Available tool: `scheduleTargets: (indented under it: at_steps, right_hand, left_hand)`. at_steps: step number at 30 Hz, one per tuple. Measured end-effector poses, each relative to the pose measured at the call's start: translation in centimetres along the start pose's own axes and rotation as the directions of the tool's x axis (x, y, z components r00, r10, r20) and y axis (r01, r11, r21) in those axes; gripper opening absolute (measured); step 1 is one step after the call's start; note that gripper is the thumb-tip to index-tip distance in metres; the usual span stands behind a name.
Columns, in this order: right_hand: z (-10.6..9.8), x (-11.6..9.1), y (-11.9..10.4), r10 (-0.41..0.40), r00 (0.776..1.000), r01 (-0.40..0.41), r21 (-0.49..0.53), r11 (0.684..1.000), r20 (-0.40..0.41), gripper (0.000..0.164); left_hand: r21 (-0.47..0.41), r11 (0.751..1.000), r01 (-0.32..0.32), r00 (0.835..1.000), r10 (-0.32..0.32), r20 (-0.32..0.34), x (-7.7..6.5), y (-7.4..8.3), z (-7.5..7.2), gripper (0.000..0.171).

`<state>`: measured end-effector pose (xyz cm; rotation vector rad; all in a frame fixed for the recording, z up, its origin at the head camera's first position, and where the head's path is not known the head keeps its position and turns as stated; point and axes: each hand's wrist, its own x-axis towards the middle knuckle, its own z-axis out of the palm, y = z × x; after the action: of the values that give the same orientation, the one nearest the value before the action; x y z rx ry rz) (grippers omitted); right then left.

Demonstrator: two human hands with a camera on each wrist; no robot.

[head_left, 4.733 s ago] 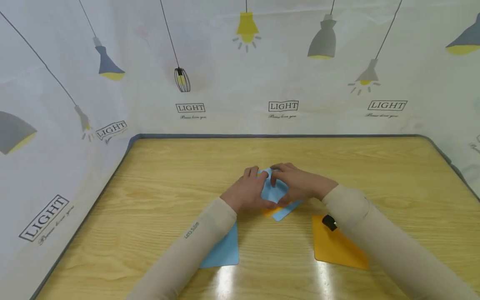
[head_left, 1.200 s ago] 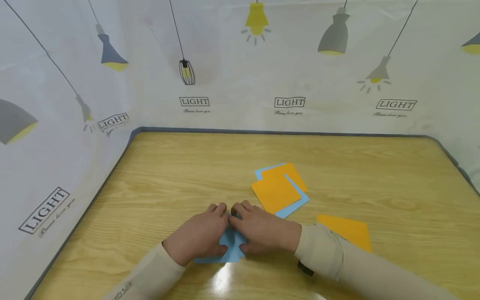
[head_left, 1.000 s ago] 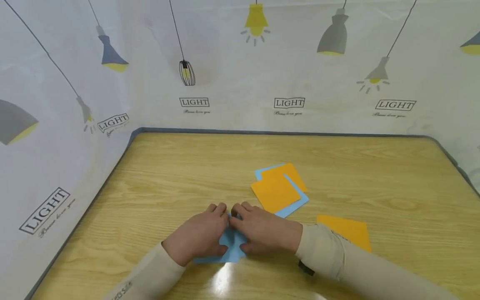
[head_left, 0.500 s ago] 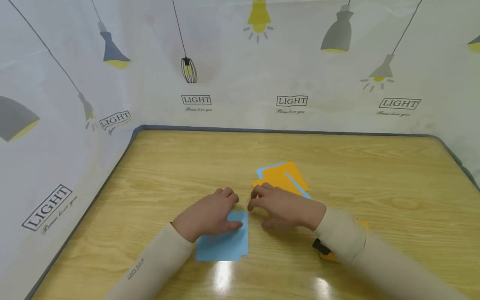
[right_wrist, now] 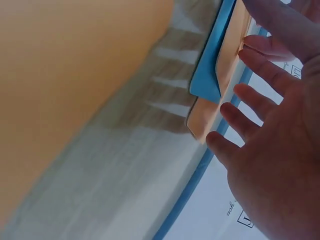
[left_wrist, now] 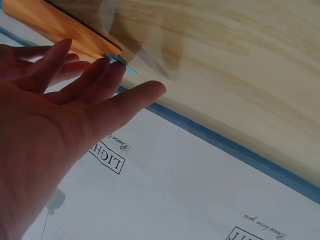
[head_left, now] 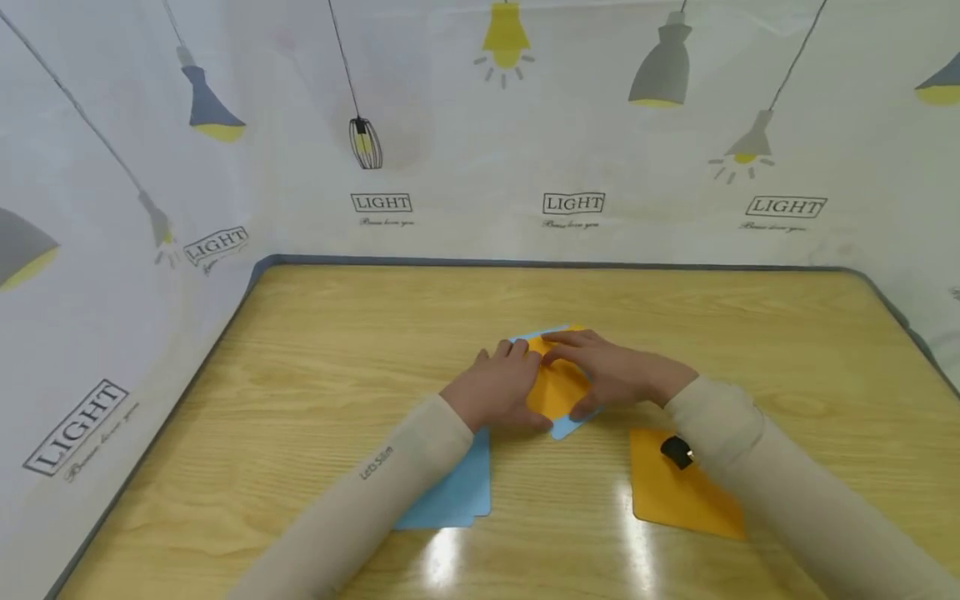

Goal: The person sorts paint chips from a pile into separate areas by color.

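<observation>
In the head view a square orange card (head_left: 557, 396) tops the middle pile, with a blue card (head_left: 567, 427) showing under it. My left hand (head_left: 498, 385) is at its left side, fingers at the far part and thumb by the near corner. At the right side is my right hand (head_left: 618, 371), fingers loosely bent, thumb by the near right edge. Both wrist views show spread, relaxed fingers with fingertips close to the card edges. In the right wrist view a blue card (right_wrist: 206, 77) overlaps an orange card (right_wrist: 202, 119).
Blue cards (head_left: 461, 496) lie slightly offset under the left sleeve. An orange card (head_left: 675, 504) is partly under the right sleeve, with a black strap piece (head_left: 677, 452) above it. A lamp-printed white sheet (head_left: 465, 167) walls the wooden table (head_left: 375, 333).
Both hands left the near-left blue cards and moved up and right to the middle pile. That pile had a blue card on top earliest; now an orange one is on top.
</observation>
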<state>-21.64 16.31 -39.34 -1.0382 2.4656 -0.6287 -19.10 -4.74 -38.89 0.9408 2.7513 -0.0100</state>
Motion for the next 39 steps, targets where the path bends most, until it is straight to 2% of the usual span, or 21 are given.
scheduleTargets:
  at_steps: [3,6,12,17,25,29,34,36,39]
  right_hand:
    - [0.0,0.2,0.0,-0.048,0.999,0.048,-0.008,0.999,-0.01,0.067]
    - [-0.1,0.3,0.0,-0.069,0.997,0.068,-0.03,0.997,-0.026,0.067]
    - [0.0,0.2,-0.1,0.0,1.0,-0.001,-0.019,1.0,-0.024,0.066]
    - [0.3,-0.1,-0.1,0.029,0.998,-0.031,-0.031,0.999,-0.062,0.066]
    - [1.2,-0.6,0.0,-0.005,0.989,-0.008,-0.094,0.996,-0.145,0.068]
    - [1.3,-0.9,-0.2,-0.019,0.992,0.0,-0.148,0.989,-0.128,0.069]
    - [1.1,-1.2,-0.7,-0.006,0.997,-0.011,-0.203,0.979,-0.081,0.065]
    - [1.1,-1.3,-0.8,-0.003,0.997,-0.014,-0.221,0.975,-0.075,0.064]
    - [1.2,-1.4,-0.9,-0.013,0.996,-0.01,-0.254,0.967,-0.089,0.064]
  left_hand:
    - [0.019,1.0,0.018,1.0,-0.018,0.011,0.3,0.5,-0.2,0.084]
    - [0.058,0.998,-0.005,1.0,0.005,-0.001,0.3,0.7,-0.2,0.082]
    - [0.144,0.988,-0.052,0.998,0.057,-0.033,0.3,0.9,0.1,0.075]
    - [0.137,0.987,-0.085,0.995,0.091,-0.04,0.5,0.8,0.3,0.072]
    - [0.107,0.99,-0.094,0.993,0.1,-0.061,0.5,0.6,0.8,0.072]
    - [0.123,0.988,-0.094,0.992,0.104,-0.076,0.4,0.6,1.0,0.069]
    - [0.15,0.985,-0.091,0.99,0.106,-0.097,0.3,0.7,1.0,0.052]
    - [0.147,0.985,-0.091,0.989,0.107,-0.101,0.3,0.6,1.0,0.053]
    - [0.123,0.988,-0.091,0.99,0.103,-0.095,0.1,0.6,1.0,0.066]
